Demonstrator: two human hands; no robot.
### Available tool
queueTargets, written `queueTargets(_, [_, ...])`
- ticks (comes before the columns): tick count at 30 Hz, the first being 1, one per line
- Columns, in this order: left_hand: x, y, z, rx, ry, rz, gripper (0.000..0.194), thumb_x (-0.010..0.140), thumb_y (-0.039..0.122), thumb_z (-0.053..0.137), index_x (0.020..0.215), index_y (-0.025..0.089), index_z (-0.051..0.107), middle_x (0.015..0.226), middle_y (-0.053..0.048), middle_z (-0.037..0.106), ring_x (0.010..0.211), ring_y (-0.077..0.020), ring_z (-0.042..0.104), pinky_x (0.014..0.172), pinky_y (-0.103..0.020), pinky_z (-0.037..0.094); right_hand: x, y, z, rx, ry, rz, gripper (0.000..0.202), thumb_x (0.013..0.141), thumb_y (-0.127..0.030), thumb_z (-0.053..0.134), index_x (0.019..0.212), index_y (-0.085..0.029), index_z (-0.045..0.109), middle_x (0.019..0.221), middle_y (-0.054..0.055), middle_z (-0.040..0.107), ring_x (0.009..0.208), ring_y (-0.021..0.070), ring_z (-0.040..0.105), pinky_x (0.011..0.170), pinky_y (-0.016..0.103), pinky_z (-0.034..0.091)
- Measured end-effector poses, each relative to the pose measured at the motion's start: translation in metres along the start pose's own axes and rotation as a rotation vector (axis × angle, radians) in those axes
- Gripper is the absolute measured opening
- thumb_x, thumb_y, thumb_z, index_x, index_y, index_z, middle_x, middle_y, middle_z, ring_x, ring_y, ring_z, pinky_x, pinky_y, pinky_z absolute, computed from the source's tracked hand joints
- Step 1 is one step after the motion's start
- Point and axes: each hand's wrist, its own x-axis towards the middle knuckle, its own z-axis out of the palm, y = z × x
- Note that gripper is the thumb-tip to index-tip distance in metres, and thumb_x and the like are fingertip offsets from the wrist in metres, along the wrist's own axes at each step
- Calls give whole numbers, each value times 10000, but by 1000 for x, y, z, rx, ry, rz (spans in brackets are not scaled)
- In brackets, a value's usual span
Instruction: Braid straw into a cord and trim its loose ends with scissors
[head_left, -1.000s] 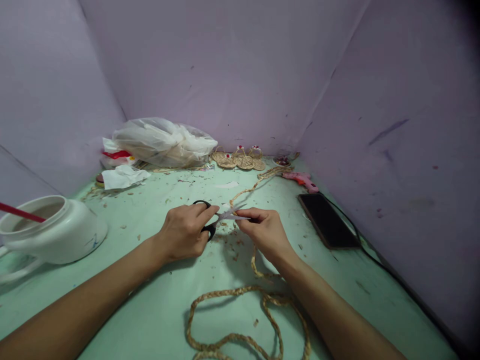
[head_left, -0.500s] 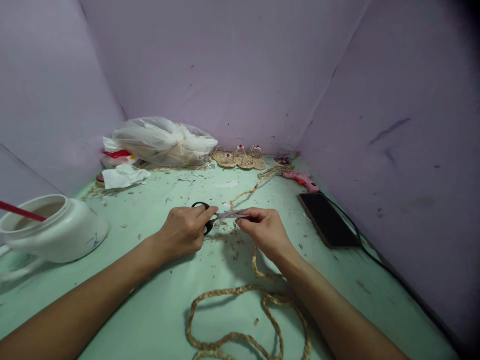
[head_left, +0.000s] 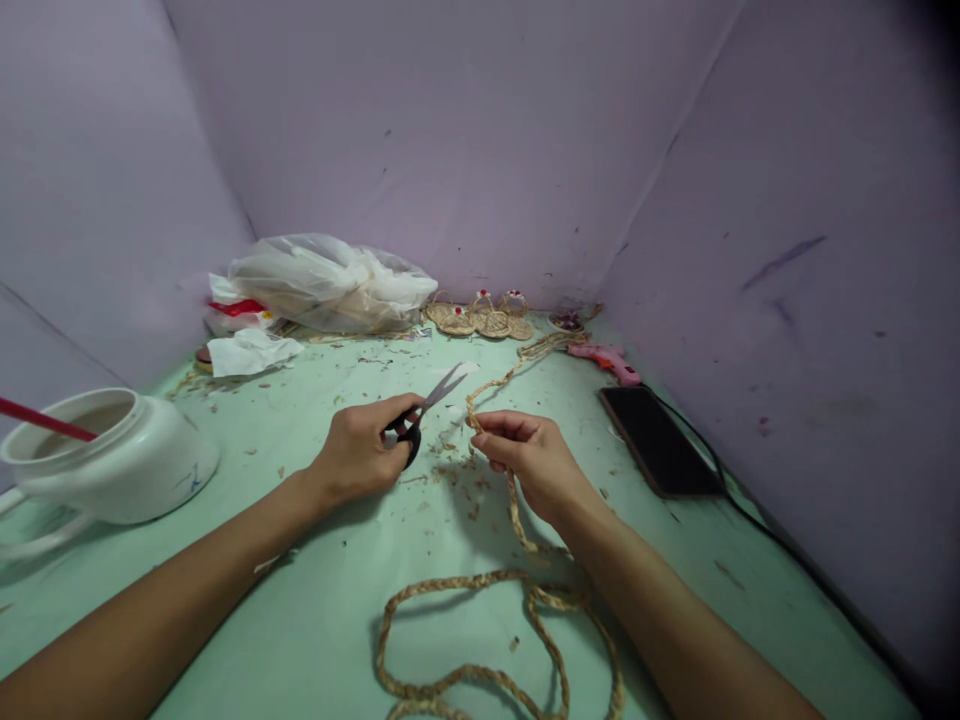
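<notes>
Black-handled scissors (head_left: 436, 394) are in my left hand (head_left: 367, 445), their blades slightly parted and pointing up and to the right, apart from the cord. My right hand (head_left: 521, 450) pinches a braided straw cord (head_left: 512, 505) between thumb and fingers. From that pinch one stretch runs up and back towards a bundle of straw strands (head_left: 551, 345). The other stretch hangs down below the hand towards the loose loops lying on the green tabletop (head_left: 337, 620) in front.
A white pot (head_left: 161, 465) with a red stick stands at left. Behind are a plastic bag (head_left: 330, 285), crumpled white paper (head_left: 251, 353) and small woven pieces (head_left: 491, 322). A pink glue gun (head_left: 611, 362), a phone (head_left: 660, 440) and a black cable lie at right. Straw scraps dot the table.
The scissors have swung away from the cord, and their blades now point up and back instead of lying across at the right fingertips. The right hand has barely moved, still pinching the cord.
</notes>
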Motion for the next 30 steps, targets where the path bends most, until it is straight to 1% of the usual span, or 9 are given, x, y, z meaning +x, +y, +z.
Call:
queueTargets(2, [-2, 0, 1, 93, -27, 88, 443, 639, 151, 474, 1075, 172, 554, 903, -35, 660, 722, -154, 602, 657, -241, 454, 0, 0, 0, 13, -4, 4, 225, 486, -186, 691, 698, -118, 662, 448, -52, 496, 415, 49, 345, 444, 223, 245])
queueTargets(4, [-4, 0, 2, 218, -65, 172, 501, 620, 165, 482, 1118, 164, 537, 896, -54, 653, 744, -197, 605, 656, -291, 458, -1, 0, 0, 19, 2, 7, 237, 477, -186, 697, 701, -118, 663, 462, -48, 505, 420, 51, 347, 447, 228, 244])
queueTargets(8, [-5, 2, 4, 364, -74, 210, 528, 621, 166, 473, 1146, 152, 520, 841, -57, 642, 684, -213, 596, 600, -318, 452, -1, 2, 0, -2, -7, -4, 239, 489, -189, 691, 717, -119, 668, 461, -49, 498, 422, 54, 340, 447, 232, 237])
queueTargets(14, [-6, -2, 8, 397, -79, 235, 503, 651, 127, 451, 1148, 163, 515, 783, -32, 652, 619, -189, 596, 552, -295, 439, 0, 5, -1, -55, -37, -52, 175, 548, -183, 647, 714, -134, 673, 447, -63, 457, 418, 47, 305, 435, 227, 202])
queueTargets(19, [-6, -5, 9, 322, -59, 241, 477, 661, 86, 428, 1118, 163, 538, 786, -29, 677, 619, -172, 617, 539, -263, 444, -1, 3, -1, -58, -36, -58, 145, 550, -182, 644, 683, -132, 670, 449, -61, 457, 419, 46, 312, 436, 224, 210])
queueTargets(21, [-5, -4, 8, 221, -45, 189, 455, 663, 79, 426, 1088, 170, 561, 797, -22, 685, 635, -152, 622, 563, -236, 452, -1, 3, 0, -42, -11, -42, 180, 526, -188, 663, 696, -128, 671, 455, -57, 476, 421, 49, 330, 440, 224, 227])
queueTargets(23, [-4, -3, 7, 88, -34, 83, 422, 666, 88, 438, 1051, 181, 585, 819, -11, 687, 640, -126, 616, 589, -206, 452, -2, 3, 1, -28, 11, -24, 221, 507, -191, 676, 717, -123, 674, 470, -50, 500, 425, 50, 345, 444, 224, 244])
queueTargets(26, [-2, -1, 7, -110, -7, -115, 358, 669, 133, 479, 999, 181, 609, 806, -3, 682, 604, -104, 586, 586, -185, 446, -2, 2, 1, -32, 26, -6, 225, 501, -194, 680, 714, -121, 673, 474, -45, 514, 421, 50, 353, 441, 222, 257])
queueTargets(30, [3, 7, 6, -477, 25, -402, 349, 639, 214, 571, 974, 119, 587, 752, -40, 659, 620, -128, 582, 583, -214, 465, -1, 2, 2, -37, 26, 0, 197, 499, -193, 681, 685, -129, 665, 496, -33, 548, 433, 59, 394, 458, 225, 301])
